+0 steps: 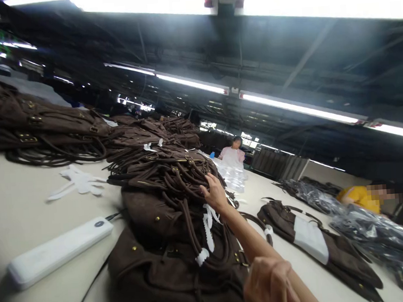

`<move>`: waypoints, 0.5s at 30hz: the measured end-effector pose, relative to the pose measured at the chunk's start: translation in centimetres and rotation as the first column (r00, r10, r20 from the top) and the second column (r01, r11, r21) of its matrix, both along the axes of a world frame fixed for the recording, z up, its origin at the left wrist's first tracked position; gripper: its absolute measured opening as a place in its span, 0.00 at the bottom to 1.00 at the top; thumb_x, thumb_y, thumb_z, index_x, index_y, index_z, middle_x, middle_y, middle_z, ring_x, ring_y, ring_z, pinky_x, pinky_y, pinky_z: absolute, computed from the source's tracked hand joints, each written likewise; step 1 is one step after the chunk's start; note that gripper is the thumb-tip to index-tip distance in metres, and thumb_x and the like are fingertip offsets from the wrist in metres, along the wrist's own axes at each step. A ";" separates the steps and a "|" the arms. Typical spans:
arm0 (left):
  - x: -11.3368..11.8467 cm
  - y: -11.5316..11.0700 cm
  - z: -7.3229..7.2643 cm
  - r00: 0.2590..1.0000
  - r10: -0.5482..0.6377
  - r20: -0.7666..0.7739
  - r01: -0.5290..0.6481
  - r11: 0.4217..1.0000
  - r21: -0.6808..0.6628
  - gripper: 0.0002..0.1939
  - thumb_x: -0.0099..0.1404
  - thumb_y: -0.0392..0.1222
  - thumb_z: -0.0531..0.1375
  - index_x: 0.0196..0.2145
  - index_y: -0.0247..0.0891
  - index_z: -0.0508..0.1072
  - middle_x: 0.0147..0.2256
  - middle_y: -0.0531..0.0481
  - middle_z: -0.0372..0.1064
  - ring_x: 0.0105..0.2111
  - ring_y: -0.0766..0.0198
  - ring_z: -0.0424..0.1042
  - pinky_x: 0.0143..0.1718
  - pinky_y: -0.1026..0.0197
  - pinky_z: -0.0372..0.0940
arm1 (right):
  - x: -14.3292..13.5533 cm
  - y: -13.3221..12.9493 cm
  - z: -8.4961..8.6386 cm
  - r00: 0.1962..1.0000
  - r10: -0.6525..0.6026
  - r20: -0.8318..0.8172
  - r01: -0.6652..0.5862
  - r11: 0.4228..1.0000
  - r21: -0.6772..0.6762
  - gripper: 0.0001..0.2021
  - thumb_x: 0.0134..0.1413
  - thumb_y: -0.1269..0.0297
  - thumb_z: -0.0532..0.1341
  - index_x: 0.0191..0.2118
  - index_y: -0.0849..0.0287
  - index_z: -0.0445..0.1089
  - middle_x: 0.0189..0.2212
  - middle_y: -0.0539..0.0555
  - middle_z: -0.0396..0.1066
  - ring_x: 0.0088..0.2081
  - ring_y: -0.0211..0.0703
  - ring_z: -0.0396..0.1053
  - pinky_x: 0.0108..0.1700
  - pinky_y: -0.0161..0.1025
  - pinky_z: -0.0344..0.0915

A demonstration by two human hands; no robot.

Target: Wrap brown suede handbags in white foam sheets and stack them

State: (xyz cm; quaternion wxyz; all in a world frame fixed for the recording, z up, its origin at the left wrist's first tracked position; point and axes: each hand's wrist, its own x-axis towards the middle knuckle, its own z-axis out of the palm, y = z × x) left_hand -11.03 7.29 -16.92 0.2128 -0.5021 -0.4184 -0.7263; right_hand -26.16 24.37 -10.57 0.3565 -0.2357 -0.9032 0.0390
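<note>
My right hand (215, 193) reaches out over a pile of dark brown bags, thumb and fingers apart, at the tangle of bag straps (184, 179). Whether its fingertips touch the straps is hard to tell. Close to the camera, my left hand (269, 284) is a blurred fist in front of my right forearm; anything inside it is hidden. Nearest to me lies a brown bag (172, 272) with small brass studs. White paper wrapping (208, 228) hangs around some of the bag handles.
A white elongated device (62, 252) with a cable and a white glove-like piece (79, 181) lie left. At right are a brown bag with a white band (309, 237) and plastic-wrapped goods (383, 235). One person in pink (232, 154) and another in yellow (360, 199) are beyond.
</note>
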 end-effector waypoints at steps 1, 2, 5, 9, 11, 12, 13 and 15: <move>-1.0 -0.1 0.4 0.999 -0.001 0.046 0.000 1.000 0.019 0.23 0.60 0.23 0.50 0.49 0.42 0.67 0.33 0.46 0.73 0.32 0.62 0.73 0.37 0.61 0.69 | -1.8 0.6 0.9 0.996 -0.068 0.062 0.071 0.996 -0.052 0.25 0.62 0.62 0.58 0.62 0.68 0.60 0.64 0.65 0.56 0.66 0.50 0.52 0.66 0.45 0.50; -2.1 -0.2 0.8 0.994 0.006 0.105 -0.008 1.000 0.020 0.22 0.61 0.23 0.49 0.49 0.41 0.66 0.35 0.45 0.72 0.34 0.62 0.73 0.39 0.60 0.69 | -3.4 1.2 1.5 0.985 -0.120 0.124 0.133 0.986 -0.097 0.26 0.62 0.61 0.58 0.62 0.69 0.59 0.64 0.67 0.56 0.65 0.52 0.53 0.65 0.46 0.51; -4.7 -0.1 1.3 0.945 0.076 0.317 -0.073 0.997 -0.024 0.18 0.65 0.25 0.48 0.48 0.41 0.66 0.39 0.44 0.71 0.40 0.62 0.73 0.44 0.60 0.69 | -6.7 2.1 2.2 0.953 -0.184 0.241 0.228 0.959 -0.167 0.22 0.61 0.59 0.61 0.55 0.68 0.67 0.54 0.67 0.69 0.57 0.54 0.66 0.58 0.47 0.60; -5.8 0.3 1.4 0.910 0.154 0.385 -0.172 0.985 0.012 0.15 0.67 0.26 0.48 0.45 0.39 0.68 0.39 0.45 0.71 0.40 0.63 0.73 0.42 0.62 0.69 | -7.5 2.0 4.5 0.950 -0.221 0.218 0.262 0.948 -0.180 0.15 0.53 0.60 0.64 0.44 0.64 0.74 0.40 0.60 0.77 0.42 0.51 0.74 0.43 0.39 0.67; -5.7 0.5 1.3 0.939 0.145 0.311 -0.169 0.984 0.051 0.16 0.66 0.25 0.48 0.44 0.38 0.69 0.38 0.45 0.71 0.40 0.63 0.73 0.42 0.62 0.69 | -6.6 1.6 7.3 0.961 -0.227 0.158 0.253 0.953 -0.168 0.12 0.52 0.63 0.63 0.41 0.62 0.75 0.34 0.56 0.77 0.36 0.46 0.74 0.36 0.34 0.66; -5.7 0.6 1.3 0.951 0.136 0.278 -0.158 0.986 0.058 0.16 0.66 0.25 0.48 0.44 0.38 0.69 0.37 0.45 0.71 0.40 0.63 0.72 0.43 0.61 0.69 | -5.9 1.3 9.1 0.965 -0.230 0.125 0.247 0.957 -0.152 0.11 0.51 0.65 0.61 0.39 0.61 0.76 0.31 0.54 0.76 0.34 0.44 0.73 0.33 0.33 0.64; -5.7 0.6 1.2 0.957 0.125 0.261 -0.145 0.988 0.058 0.16 0.66 0.25 0.48 0.43 0.38 0.69 0.37 0.46 0.71 0.40 0.63 0.72 0.43 0.61 0.68 | -4.9 0.8 10.8 0.968 -0.235 0.093 0.246 0.960 -0.135 0.10 0.50 0.67 0.60 0.38 0.61 0.76 0.29 0.52 0.75 0.32 0.42 0.72 0.31 0.32 0.62; -5.8 0.8 1.1 0.953 0.079 0.292 -0.098 0.994 0.050 0.15 0.65 0.25 0.48 0.40 0.39 0.71 0.36 0.47 0.71 0.40 0.63 0.72 0.44 0.60 0.68 | -2.3 -0.8 14.0 0.971 -0.237 0.025 0.238 0.968 -0.085 0.11 0.47 0.69 0.59 0.35 0.59 0.77 0.25 0.50 0.72 0.30 0.41 0.70 0.29 0.32 0.59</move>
